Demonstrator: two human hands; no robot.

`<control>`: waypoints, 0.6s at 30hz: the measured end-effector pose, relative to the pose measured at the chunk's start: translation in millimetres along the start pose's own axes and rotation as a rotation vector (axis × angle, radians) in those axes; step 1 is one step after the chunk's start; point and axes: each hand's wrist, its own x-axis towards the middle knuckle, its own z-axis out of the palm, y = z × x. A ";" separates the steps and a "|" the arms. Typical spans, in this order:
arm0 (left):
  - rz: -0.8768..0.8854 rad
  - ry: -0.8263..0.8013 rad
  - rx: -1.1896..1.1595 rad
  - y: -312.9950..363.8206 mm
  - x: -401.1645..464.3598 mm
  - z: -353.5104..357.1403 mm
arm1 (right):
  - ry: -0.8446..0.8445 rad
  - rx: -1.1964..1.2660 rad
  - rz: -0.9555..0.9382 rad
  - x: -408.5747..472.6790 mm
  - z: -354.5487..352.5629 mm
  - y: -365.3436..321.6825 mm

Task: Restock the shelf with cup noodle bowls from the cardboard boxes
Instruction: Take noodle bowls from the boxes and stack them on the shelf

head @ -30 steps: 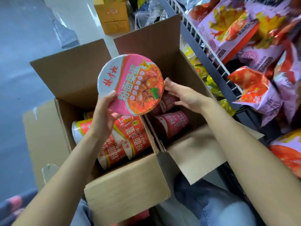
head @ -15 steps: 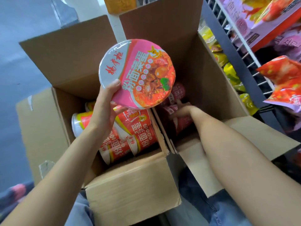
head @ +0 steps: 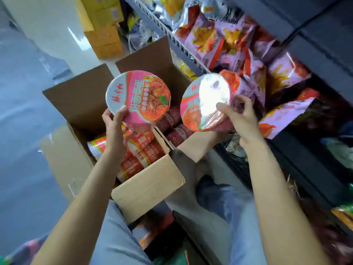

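Note:
My left hand [head: 114,129] grips a pink-lidded noodle bowl [head: 138,97] above the open cardboard box [head: 147,186], its lid tilted toward me. My right hand [head: 239,119] holds a second noodle bowl [head: 205,104] to the right of the box, thumb on its glaring lid. Inside the box lie several more red bowls [head: 145,148] on their sides, split by a cardboard divider. The shelf [head: 298,150] stands at the right.
Purple and orange snack bags [head: 254,77] crowd the wire-fronted shelf level [head: 183,50] on the right. Yellow cartons [head: 105,33] are stacked on the floor behind the box. My knees in jeans [head: 235,203] sit under the box's near flap.
My right hand reached into the box's right half and has come up holding a second bowl. The left hand kept its bowl raised. The view swung toward the shelf.

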 end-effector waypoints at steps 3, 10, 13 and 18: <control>-0.021 -0.080 -0.010 4.3 -45.1 19.7 | 0.010 0.305 0.123 -60.5 -56.7 -12.8; -0.048 -0.413 0.012 3.5 -164.8 108.2 | 0.036 0.689 0.000 -196.3 -198.5 -27.1; -0.103 -0.563 -0.063 7.5 -201.6 155.6 | 0.183 0.779 -0.057 -228.5 -243.6 -33.3; 0.017 -0.762 0.036 6.5 -285.5 250.0 | 0.387 0.900 -0.112 -268.8 -327.1 -36.3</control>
